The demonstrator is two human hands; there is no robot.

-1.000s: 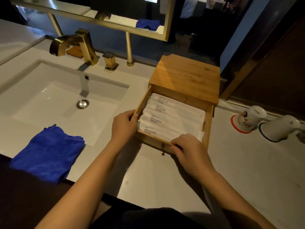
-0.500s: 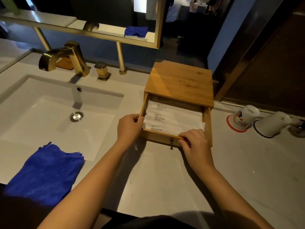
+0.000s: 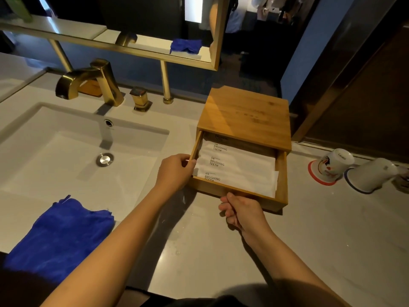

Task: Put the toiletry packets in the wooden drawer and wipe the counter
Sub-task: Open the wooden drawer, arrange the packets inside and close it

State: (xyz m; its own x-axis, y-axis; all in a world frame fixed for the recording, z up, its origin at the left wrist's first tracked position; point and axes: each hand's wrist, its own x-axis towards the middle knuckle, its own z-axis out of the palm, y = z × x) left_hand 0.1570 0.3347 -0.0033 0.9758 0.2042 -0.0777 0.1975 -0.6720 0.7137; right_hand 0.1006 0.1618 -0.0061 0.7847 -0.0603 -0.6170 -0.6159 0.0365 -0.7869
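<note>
A wooden box [image 3: 245,116] stands on the white counter [image 3: 309,240], its drawer [image 3: 281,178] pulled partway out. Inside the drawer lie several white toiletry packets [image 3: 239,167] printed "BRUSHING TEETH", stacked flat. My left hand [image 3: 174,171] grips the drawer's front left corner, fingertips against the side wall. My right hand [image 3: 243,211] is curled at the middle of the drawer front, where it hides the small knob. A folded blue cloth [image 3: 62,235] rests on the counter's near left edge, beside the sink.
A white sink [image 3: 55,156] with a gold faucet [image 3: 88,80] fills the left side. Two white cups [image 3: 332,165] [image 3: 371,173] lie tipped on coasters at the right. A gold-framed mirror [image 3: 163,56] stands behind on posts. Dark wall panels close off the right.
The drawer has slid partway back into the box, hiding the rear packets. My right hand has shifted from the drawer's top edge down to its front. The view moved down.
</note>
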